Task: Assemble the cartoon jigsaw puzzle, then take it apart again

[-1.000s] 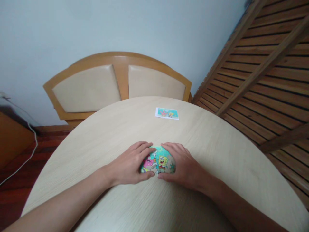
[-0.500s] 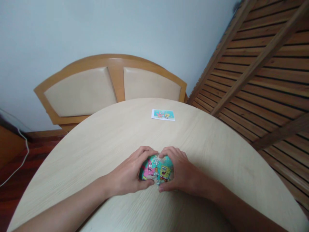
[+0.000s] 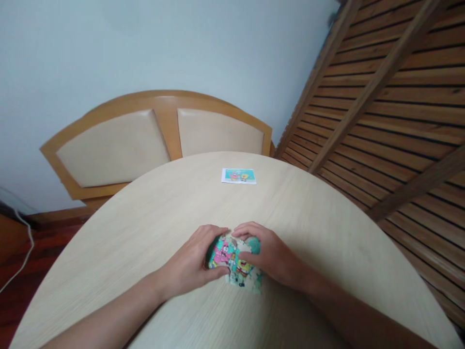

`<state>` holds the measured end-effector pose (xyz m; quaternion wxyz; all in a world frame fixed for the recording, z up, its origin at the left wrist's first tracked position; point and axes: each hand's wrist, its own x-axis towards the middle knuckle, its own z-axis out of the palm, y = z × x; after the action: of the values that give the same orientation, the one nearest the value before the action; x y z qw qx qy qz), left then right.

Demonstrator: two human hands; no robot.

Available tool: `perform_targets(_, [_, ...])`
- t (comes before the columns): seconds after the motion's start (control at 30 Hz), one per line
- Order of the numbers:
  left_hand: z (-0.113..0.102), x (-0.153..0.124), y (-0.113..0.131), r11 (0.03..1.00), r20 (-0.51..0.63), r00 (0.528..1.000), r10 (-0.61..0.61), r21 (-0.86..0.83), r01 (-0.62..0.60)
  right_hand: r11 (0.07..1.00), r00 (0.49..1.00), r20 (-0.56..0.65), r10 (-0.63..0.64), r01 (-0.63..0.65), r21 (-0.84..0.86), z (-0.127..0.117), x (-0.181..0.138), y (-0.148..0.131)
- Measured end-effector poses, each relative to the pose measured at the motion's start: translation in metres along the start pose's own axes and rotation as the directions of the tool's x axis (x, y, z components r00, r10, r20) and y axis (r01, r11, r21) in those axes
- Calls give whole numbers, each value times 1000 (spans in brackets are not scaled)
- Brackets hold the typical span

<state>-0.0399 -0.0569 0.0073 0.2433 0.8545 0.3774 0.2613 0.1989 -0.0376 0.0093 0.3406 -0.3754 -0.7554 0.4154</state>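
Observation:
A cartoon jigsaw puzzle [image 3: 222,255] in teal, pink and yellow lies on the table just in front of me, its surface uneven and its lower right part spread toward me. My left hand [image 3: 199,259] curves round its left side, thumb at the near edge and fingertips at the far edge. Over the right part is my right hand [image 3: 267,252], fingers at the far edge and thumb lying across the top of the picture. Both hands partly hide the puzzle, so I cannot make out every gap between pieces.
Farther back on the round pale wooden table [image 3: 174,198] lies a small picture card [image 3: 239,176] with similar cartoon figures. A cushioned wooden chair back [image 3: 167,128] stands beyond the table. Slatted wood [image 3: 385,97] rises at the right, and a white cable [image 3: 29,242] hangs at far left.
The puzzle, arched up between my hands before, has sunk and spread, its lower right part now showing nearer me. My right thumb has moved from the near edge onto its top.

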Motion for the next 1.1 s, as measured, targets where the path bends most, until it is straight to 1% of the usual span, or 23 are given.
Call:
perform_targets(0.17, [11, 9, 6, 991, -42, 997, -66, -123, 60, 980, 989, -60, 135, -124, 157, -4, 10, 8])
perform_targets(0.23, [17, 17, 5, 989, -71, 994, -79, -134, 69, 973, 983, -97, 158, -138, 186, -6, 15, 14])
perform_targets(0.3, [22, 29, 1, 987, -117, 987, -112, -128, 96, 972, 977, -158, 142, -107, 209, -9, 20, 20])
perform_targets(0.37, [26, 43, -5, 984, -125, 983, -138, -133, 121, 978, 969, -224, 104, -59, 200, -12, 24, 26])
perform_targets(0.43, [30, 57, -12, 976, -154, 972, -175, -155, 152, 982, 963, -258, 77, -29, 186, -14, 29, 31])
perform_targets(0.5, [33, 68, -17, 961, -196, 956, -220, -212, 177, 984, 961, -267, 68, -21, 174, -15, 34, 34])
perform_targets(0.6, [35, 73, -21, 927, -225, 947, -230, -348, 143, 996, 970, -240, 36, -16, 88, -14, 40, 33])
perform_targets(0.7, [32, 71, -22, 880, -223, 940, -258, -456, 134, 994, 980, -200, -10, -13, -112, -11, 41, 28])
perform_targets(0.8, [27, 68, -21, 821, -214, 938, -273, -560, 111, 931, 989, -118, -91, 43, -363, -8, 38, 24])
perform_targets(0.87, [24, 68, -20, 791, -224, 936, -271, -606, 84, 885, 989, -37, -145, 113, -451, -8, 35, 22])
perform_targets(0.97, [22, 70, -20, 790, -244, 929, -277, -608, 76, 874, 984, 5, -177, 160, -459, -14, 35, 24])
perform_targets(1.03, [23, 71, -21, 814, -242, 926, -288, -571, 104, 885, 986, 0, -169, 152, -440, -19, 35, 27])
perform_targets(1.1, [24, 70, -21, 857, -247, 925, -289, -498, 135, 907, 988, -14, -154, 136, -399, -24, 35, 29])
